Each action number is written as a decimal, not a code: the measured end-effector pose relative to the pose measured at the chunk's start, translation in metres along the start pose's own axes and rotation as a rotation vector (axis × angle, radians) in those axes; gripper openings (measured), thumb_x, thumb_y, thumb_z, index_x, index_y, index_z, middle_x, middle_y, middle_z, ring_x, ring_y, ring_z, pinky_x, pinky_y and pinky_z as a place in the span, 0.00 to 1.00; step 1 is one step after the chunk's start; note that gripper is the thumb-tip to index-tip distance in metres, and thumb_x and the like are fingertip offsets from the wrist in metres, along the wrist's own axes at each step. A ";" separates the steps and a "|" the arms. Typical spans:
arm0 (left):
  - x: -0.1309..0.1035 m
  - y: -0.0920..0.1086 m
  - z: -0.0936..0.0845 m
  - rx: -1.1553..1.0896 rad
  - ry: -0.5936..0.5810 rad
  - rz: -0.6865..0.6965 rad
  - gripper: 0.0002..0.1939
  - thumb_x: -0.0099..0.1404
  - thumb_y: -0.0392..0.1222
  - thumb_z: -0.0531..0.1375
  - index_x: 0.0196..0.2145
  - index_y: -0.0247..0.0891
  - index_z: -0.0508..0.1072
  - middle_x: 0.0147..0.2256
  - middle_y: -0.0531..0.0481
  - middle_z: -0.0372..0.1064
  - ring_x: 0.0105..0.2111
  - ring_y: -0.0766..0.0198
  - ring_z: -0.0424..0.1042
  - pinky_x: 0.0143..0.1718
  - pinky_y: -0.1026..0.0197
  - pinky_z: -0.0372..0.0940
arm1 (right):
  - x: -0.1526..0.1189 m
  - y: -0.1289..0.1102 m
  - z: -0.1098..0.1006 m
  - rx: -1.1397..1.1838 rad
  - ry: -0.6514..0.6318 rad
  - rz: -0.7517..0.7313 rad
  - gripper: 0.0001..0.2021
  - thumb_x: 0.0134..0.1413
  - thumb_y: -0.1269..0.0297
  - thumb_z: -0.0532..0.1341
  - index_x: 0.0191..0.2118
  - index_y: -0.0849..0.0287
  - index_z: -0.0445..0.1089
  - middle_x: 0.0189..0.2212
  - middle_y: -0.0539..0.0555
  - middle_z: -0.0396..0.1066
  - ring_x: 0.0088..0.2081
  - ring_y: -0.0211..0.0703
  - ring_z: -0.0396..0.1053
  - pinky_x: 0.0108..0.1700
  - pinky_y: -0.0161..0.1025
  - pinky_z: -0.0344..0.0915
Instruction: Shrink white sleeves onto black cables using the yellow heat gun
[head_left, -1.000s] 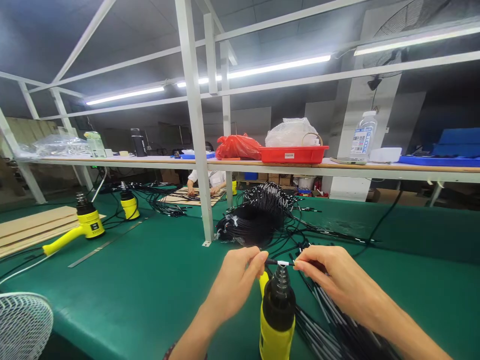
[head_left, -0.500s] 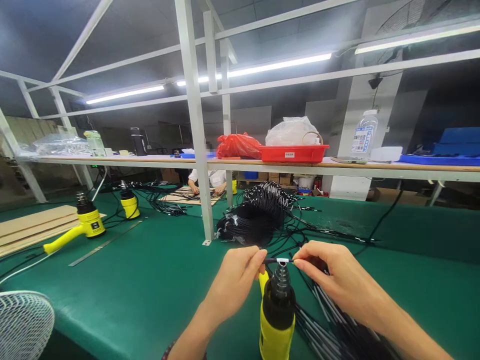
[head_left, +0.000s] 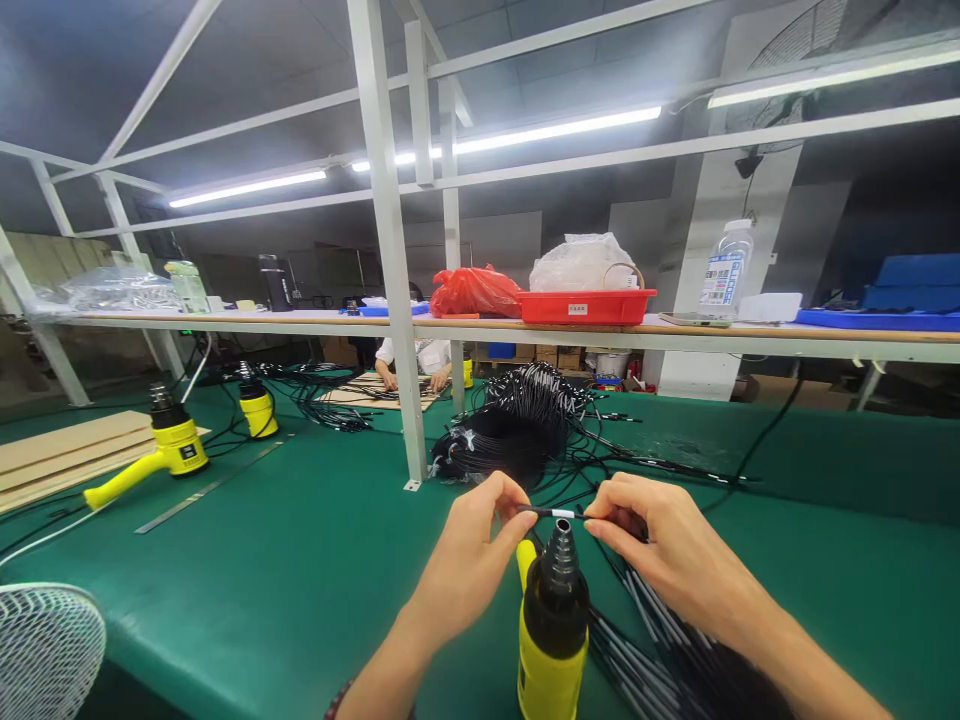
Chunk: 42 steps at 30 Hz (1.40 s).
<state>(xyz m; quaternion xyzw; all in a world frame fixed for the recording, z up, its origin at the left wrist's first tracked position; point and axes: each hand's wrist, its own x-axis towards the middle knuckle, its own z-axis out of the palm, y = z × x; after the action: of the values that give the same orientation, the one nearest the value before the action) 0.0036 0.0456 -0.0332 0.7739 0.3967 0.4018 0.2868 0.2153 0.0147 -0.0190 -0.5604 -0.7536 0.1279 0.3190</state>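
Observation:
A black cable [head_left: 546,512] with a white sleeve [head_left: 562,514] stretches level between my hands. My left hand [head_left: 480,550] pinches its left end between thumb and forefinger. On the other side, my right hand [head_left: 660,535] pinches the cable just right of the white sleeve. Directly below stands a yellow heat gun [head_left: 553,650], its stepped metal nozzle [head_left: 562,560] pointing up, with a small gap between nozzle and cable. Under my right forearm lies a bundle of black cables [head_left: 645,650] with grey ends.
Behind my hands are coiled black cables [head_left: 495,440] beside a white shelf post [head_left: 405,400]. Two more heat guns [head_left: 180,446] stand left, near a metal ruler [head_left: 214,485] and boards [head_left: 67,455]. A fan guard [head_left: 45,650] is front left. A person's hands [head_left: 390,378] work across the table.
The cable has risen slightly off the nozzle, opening a gap. My left fingers have shifted their pinch a little; the right hand stays nearly in place.

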 end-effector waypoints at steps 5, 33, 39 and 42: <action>0.001 -0.003 0.000 0.048 -0.015 0.001 0.23 0.74 0.51 0.49 0.24 0.38 0.63 0.23 0.56 0.60 0.26 0.65 0.58 0.29 0.62 0.52 | -0.004 -0.002 -0.001 -0.003 -0.081 0.024 0.16 0.65 0.58 0.52 0.27 0.56 0.69 0.25 0.48 0.69 0.28 0.40 0.60 0.31 0.38 0.54; -0.013 -0.031 -0.017 0.040 0.087 -0.140 0.16 0.69 0.54 0.54 0.30 0.41 0.66 0.29 0.55 0.63 0.33 0.61 0.62 0.36 0.63 0.57 | 0.023 0.110 0.027 -0.430 0.137 0.482 0.09 0.64 0.66 0.56 0.44 0.65 0.70 0.43 0.59 0.72 0.46 0.49 0.70 0.50 0.50 0.64; -0.020 -0.047 -0.017 0.068 0.074 -0.193 0.19 0.68 0.58 0.54 0.29 0.41 0.66 0.28 0.54 0.62 0.33 0.59 0.63 0.36 0.63 0.58 | 0.007 0.119 0.109 -0.356 -0.130 0.473 0.09 0.62 0.61 0.61 0.40 0.62 0.72 0.40 0.53 0.74 0.44 0.45 0.72 0.49 0.49 0.69; -0.022 -0.051 -0.020 0.087 0.052 -0.203 0.21 0.68 0.60 0.53 0.29 0.41 0.66 0.28 0.54 0.61 0.32 0.59 0.63 0.35 0.63 0.59 | 0.002 0.130 0.143 -0.310 -0.233 0.504 0.10 0.61 0.61 0.62 0.42 0.62 0.72 0.42 0.54 0.73 0.45 0.46 0.72 0.50 0.50 0.69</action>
<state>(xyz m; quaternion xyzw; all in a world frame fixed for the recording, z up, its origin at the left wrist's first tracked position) -0.0406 0.0556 -0.0705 0.7308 0.4973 0.3729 0.2819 0.2247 0.0846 -0.1990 -0.7529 -0.6331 0.1500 0.0997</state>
